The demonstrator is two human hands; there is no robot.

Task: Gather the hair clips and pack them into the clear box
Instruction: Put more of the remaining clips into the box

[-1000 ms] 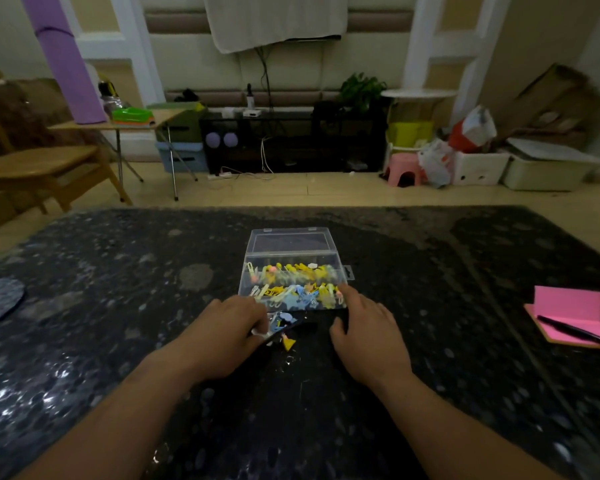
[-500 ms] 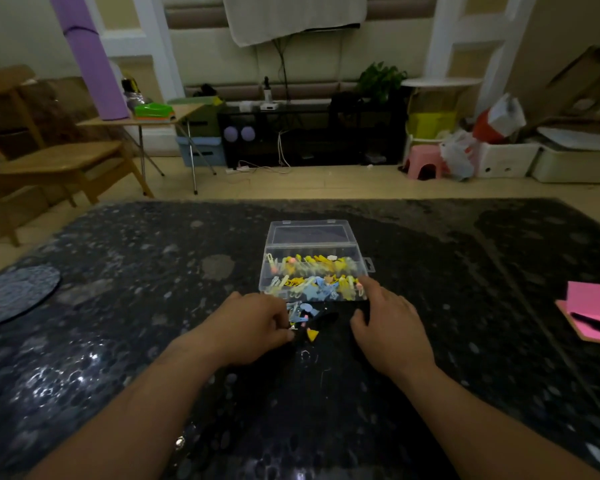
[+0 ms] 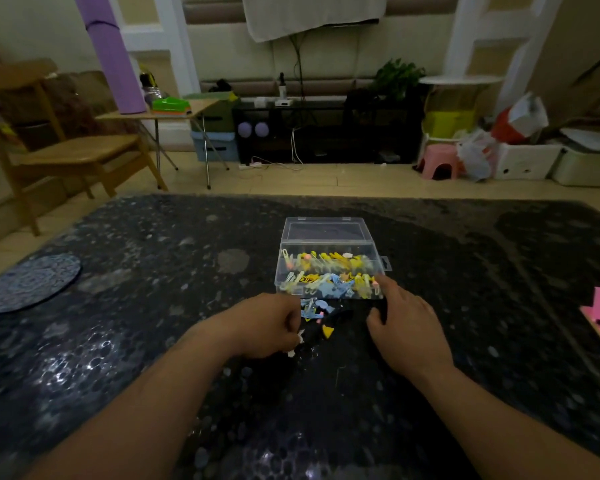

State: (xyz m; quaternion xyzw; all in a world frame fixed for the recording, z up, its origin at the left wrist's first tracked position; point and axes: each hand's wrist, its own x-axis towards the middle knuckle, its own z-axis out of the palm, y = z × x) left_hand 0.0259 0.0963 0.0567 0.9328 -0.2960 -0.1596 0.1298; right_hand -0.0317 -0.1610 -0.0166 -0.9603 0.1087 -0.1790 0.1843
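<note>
Now — left hand [image 3: 264, 323], curled, pinches hair clips [image 3: 298, 337].

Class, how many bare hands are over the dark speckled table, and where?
2. The left hand, fingers curled round small hair clips, lies before the clear plastic box; the right hand touches its front right corner.

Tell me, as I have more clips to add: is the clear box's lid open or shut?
Open. The lid of the clear box stands swung back behind it, and the hair clips inside lie uncovered.
</note>
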